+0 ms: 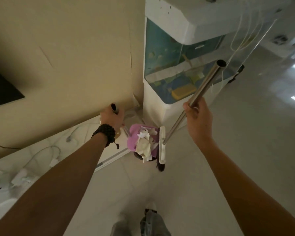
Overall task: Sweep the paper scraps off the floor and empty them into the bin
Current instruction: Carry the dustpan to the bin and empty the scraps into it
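Observation:
My left hand (111, 117) grips the top of the pink dustpan's handle (114, 109). The pink dustpan (134, 136) hangs tilted over a dark bin (138, 156), most of which it hides. White paper scraps (146, 143) lie in the pan and spill over its lower edge into the bin. My right hand (197, 116) is closed around the broom's metal pole (205, 82). The broom's white head (162, 144) stands on edge against the dustpan's right side, dark bristles (161, 166) pointing down.
A fish tank on a white cabinet (174, 65) stands right behind the bin. A cream wall (66, 65) and a low white ledge with cables and plugs (46, 155) run along the left. Glossy tiled floor (245, 133) spreads to the right. My feet (143, 222) are below.

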Demonstrator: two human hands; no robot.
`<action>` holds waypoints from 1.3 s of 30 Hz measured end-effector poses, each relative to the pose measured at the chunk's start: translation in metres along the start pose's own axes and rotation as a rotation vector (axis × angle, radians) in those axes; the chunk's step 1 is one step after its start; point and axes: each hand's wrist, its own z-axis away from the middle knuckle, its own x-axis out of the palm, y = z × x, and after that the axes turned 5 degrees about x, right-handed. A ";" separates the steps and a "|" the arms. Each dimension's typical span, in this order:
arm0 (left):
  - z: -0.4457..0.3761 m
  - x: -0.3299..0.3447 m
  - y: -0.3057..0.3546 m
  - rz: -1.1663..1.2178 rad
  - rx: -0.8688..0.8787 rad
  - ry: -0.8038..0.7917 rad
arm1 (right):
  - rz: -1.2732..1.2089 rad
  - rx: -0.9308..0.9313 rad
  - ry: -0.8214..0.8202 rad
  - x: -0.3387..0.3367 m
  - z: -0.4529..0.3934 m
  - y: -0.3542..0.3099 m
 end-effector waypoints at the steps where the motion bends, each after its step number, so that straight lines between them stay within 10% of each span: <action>1: -0.004 0.008 -0.001 0.001 -0.018 -0.011 | -0.001 -0.009 -0.008 0.000 -0.009 0.005; 15: 0.006 0.060 -0.064 -0.175 0.340 -0.368 | -0.004 -0.009 -0.048 0.009 -0.050 0.045; 39: 0.040 0.040 -0.090 -0.206 0.661 -0.419 | 0.027 -0.038 0.035 0.006 -0.015 0.043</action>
